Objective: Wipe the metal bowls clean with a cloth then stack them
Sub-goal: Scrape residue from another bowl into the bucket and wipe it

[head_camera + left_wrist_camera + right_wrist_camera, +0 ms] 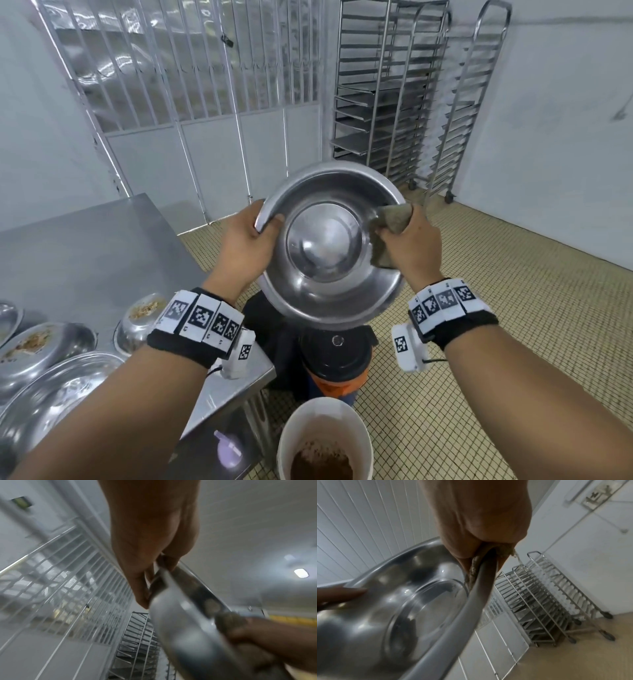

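A shiny metal bowl (329,246) is held up in the air, tilted so its inside faces me. My left hand (250,243) grips its left rim, thumb inside. My right hand (411,240) pinches a brownish cloth (390,226) folded over the bowl's right rim. In the left wrist view my left hand (147,574) clamps the bowl's rim (180,595), with the cloth (229,620) beyond. The right wrist view shows the bowl's inside (402,601), my right hand (481,550) and the cloth (474,566) wrapped over the rim.
Several dirty metal bowls (41,346) with food scraps lie on the steel table (89,246) at left. Below the held bowl stand a dark-lidded container (335,356) and a white bucket (323,442) of brown residue. Tall tray racks (394,102) line the back wall.
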A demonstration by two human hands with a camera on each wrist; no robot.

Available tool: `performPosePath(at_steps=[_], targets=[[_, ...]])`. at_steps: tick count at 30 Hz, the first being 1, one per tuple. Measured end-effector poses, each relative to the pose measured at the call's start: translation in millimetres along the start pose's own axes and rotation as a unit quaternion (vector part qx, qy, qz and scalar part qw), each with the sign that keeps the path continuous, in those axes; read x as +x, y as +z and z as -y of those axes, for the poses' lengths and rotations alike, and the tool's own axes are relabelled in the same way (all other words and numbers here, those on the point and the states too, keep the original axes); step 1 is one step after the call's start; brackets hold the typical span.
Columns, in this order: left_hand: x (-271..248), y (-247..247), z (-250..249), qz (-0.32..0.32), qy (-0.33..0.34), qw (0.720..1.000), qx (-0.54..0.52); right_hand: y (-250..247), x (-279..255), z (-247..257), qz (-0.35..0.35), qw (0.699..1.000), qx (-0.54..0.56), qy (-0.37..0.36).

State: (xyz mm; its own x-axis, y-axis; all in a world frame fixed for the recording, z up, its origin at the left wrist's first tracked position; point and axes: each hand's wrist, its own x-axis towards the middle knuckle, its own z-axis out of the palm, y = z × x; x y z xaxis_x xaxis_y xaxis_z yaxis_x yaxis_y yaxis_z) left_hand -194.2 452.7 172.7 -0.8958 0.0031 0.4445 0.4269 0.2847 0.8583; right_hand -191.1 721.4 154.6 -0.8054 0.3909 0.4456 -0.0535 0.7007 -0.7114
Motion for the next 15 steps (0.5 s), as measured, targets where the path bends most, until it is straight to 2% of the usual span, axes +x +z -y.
performPosePath(at_steps=[4, 6, 8, 10, 13, 15], targets=[[-5.4, 7.5, -4.9, -0.013, 0.005, 1.0, -0.018, -10.3, 12.9, 13.5, -0.027, 0.996, -0.043, -0.077], [-6.8, 10.0, -7.6, -0.049, -0.013, 0.997, -0.058, -9.9, 7.5, 15.1, -0.032, 0.999, -0.006, -0.038], [-6.9, 9.8, -8.4, -0.095, -0.024, 0.991, -0.088, -4.4, -5.9, 13.0, -0.013, 0.998, 0.056, 0.031], [-7.5, 9.6, -5.6, -0.12, -0.02, 0.987, -0.104, 2.1, -17.1, 7.5, 0.008, 0.993, 0.091, 0.069], [-18.0, 13.2, -4.8, -0.107, -0.018, 0.99, -0.093, -2.1, -13.4, 8.7, 0.004, 0.994, 0.081, 0.072], [-25.4, 17.1, -5.3, -0.078, -0.018, 0.993, -0.089, -10.1, -2.2, 11.4, -0.011, 0.998, 0.045, 0.045]])
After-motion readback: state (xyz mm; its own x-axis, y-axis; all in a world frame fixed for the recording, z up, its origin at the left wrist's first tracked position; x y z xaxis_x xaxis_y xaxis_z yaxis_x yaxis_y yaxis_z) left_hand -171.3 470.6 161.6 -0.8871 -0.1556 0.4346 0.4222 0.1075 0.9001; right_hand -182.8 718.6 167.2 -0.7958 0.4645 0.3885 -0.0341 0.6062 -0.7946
